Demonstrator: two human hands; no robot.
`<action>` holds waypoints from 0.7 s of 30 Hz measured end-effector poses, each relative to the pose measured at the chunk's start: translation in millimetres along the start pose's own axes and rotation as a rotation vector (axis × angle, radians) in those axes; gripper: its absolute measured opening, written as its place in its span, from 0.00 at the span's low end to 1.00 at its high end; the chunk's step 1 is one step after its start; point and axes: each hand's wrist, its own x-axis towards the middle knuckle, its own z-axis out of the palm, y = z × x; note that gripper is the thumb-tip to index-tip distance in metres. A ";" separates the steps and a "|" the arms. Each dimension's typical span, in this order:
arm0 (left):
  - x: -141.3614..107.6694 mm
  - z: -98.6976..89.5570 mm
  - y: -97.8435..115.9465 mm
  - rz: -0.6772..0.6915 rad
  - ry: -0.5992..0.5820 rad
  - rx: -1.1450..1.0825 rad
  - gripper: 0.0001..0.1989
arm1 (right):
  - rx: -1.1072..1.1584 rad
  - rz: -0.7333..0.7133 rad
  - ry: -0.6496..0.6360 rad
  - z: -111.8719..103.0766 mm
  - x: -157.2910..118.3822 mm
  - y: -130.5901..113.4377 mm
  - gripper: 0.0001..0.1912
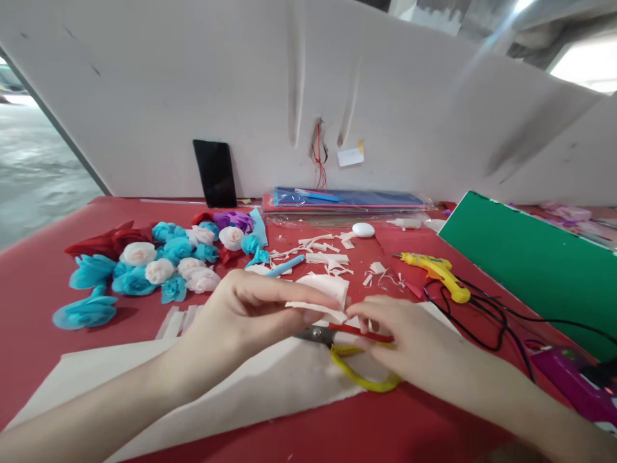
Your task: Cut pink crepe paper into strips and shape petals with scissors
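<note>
My left hand (255, 312) pinches folded pale pink paper pieces (325, 292) between thumb and fingers, above the middle of the red table. At the right end of the paper, the fingertips of my right hand (385, 325) touch its edge. Scissors with yellow and red handles (366, 379) are at my right hand, its lower fingers around the handle area; their blades point left, partly hidden behind my left hand. Below both hands lies a large pale sheet (260, 389). White paper scraps (328, 258) are scattered just behind my hands.
Blue, pink, red and purple paper flowers (176, 251) cluster at the left. A black phone (214, 173) leans on the wall. A yellow glue gun (436, 270) with a black cord, a green board (525, 270) and a purple power strip (573, 379) are at the right.
</note>
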 end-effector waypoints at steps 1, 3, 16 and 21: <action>0.0 0.0 -0.1 0.001 -0.005 -0.010 0.13 | 0.003 0.005 -0.057 3.7 -1.3 3.5 0.06; 0.4 0.5 -0.3 -0.005 -0.019 -0.045 0.11 | 0.016 -0.016 -0.135 11.6 -3.5 9.0 0.09; 2.4 5.3 5.8 -0.135 0.012 -0.238 0.11 | -0.059 -0.082 -0.096 30.1 -0.9 29.9 0.24; -1.9 -1.1 -2.2 -0.166 0.044 -0.244 0.10 | -0.052 -0.123 -0.115 30.0 0.6 25.4 0.26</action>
